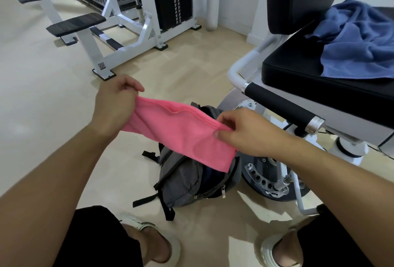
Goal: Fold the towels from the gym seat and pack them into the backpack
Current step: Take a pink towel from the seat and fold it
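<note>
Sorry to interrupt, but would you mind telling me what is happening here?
A person is folding a pink towel, the left hand and right hand each pinching one end, held above an open grey backpack on the floor. A blue towel lies crumpled on the gym seat, not yet folded.

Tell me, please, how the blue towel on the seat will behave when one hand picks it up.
The blue towel lies crumpled in soft folds on the black seat, so it is probably floppy and will sag and trail when lifted. One edge already hangs past the seat's front, so a careless tug may slide it off. It looks light.
</note>
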Motion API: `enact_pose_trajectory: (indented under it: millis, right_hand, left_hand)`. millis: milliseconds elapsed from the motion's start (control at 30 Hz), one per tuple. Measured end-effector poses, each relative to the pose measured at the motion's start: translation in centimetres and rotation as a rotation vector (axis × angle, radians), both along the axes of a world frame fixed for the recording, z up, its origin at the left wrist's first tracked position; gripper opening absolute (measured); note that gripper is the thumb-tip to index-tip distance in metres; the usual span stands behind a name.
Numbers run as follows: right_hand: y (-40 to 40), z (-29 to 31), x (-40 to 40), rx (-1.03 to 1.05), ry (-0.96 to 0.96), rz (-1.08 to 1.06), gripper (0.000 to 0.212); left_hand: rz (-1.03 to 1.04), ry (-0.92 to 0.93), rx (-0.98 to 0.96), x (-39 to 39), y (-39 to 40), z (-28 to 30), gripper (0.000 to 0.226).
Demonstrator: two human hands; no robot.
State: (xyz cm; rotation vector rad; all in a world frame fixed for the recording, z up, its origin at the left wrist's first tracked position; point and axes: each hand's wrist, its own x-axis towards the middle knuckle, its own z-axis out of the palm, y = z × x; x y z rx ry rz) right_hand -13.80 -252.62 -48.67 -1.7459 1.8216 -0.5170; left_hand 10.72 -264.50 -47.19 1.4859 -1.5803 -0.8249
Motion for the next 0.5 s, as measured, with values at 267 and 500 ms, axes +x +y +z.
enact_pose_trajectory:
  millis: [267,500]
  right_hand:
    - [1.4,2.1,1.6,-0.189,-0.413,0.046,0.036]
    - [2.4,2.4,1.4,-0.286,-0.526,0.034,0.044]
  left_hand:
    - [-0.678,-0.237,-0.056,-3.5,4.4,0.4,0.041]
    - [-0.799,-0.204,-0.214,-4.2,5.2,-0.6,0.026]
